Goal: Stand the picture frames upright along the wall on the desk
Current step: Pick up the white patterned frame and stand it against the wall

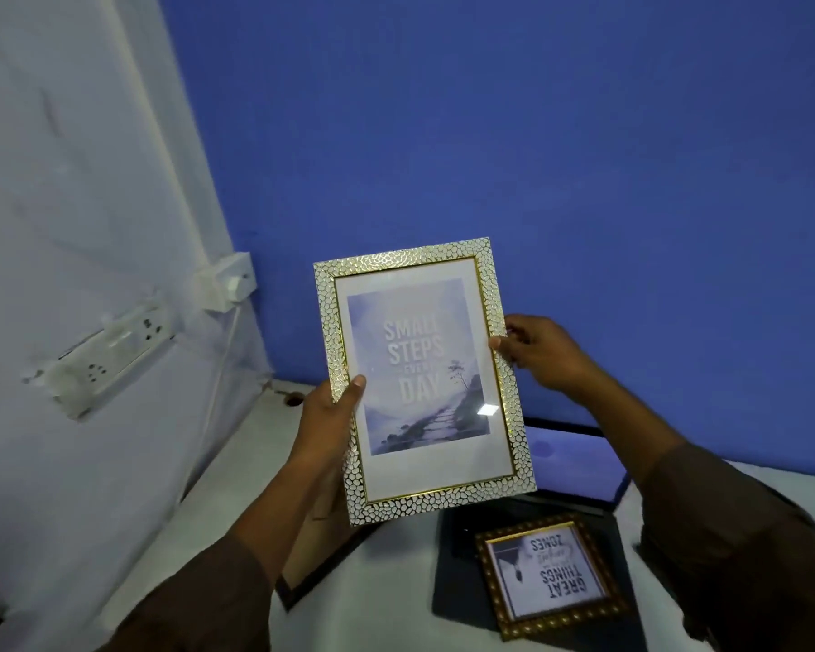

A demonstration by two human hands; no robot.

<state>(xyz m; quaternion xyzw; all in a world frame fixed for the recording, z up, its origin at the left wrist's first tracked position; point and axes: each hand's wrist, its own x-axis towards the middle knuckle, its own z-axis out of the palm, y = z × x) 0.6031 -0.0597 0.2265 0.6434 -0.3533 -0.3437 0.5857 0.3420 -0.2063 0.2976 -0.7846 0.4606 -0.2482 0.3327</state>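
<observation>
A white-and-gold pebbled picture frame [422,378] with a "Small steps every day" print is held up in the air in front of the blue wall, above the desk. My left hand [328,416] grips its left edge and my right hand [544,352] pinches its right edge. A small gold frame [554,574] with a "Great things" print lies flat on the desk at lower right, its text upside down to me. A dark-edged frame [311,557] lies flat under the held one, mostly hidden by it and my left arm.
An open laptop [579,456] sits on the white desk [208,520] behind the small gold frame. A socket strip [109,350] and a white switch box [227,280] with a cable are on the left wall. The blue wall [537,157] runs behind the desk.
</observation>
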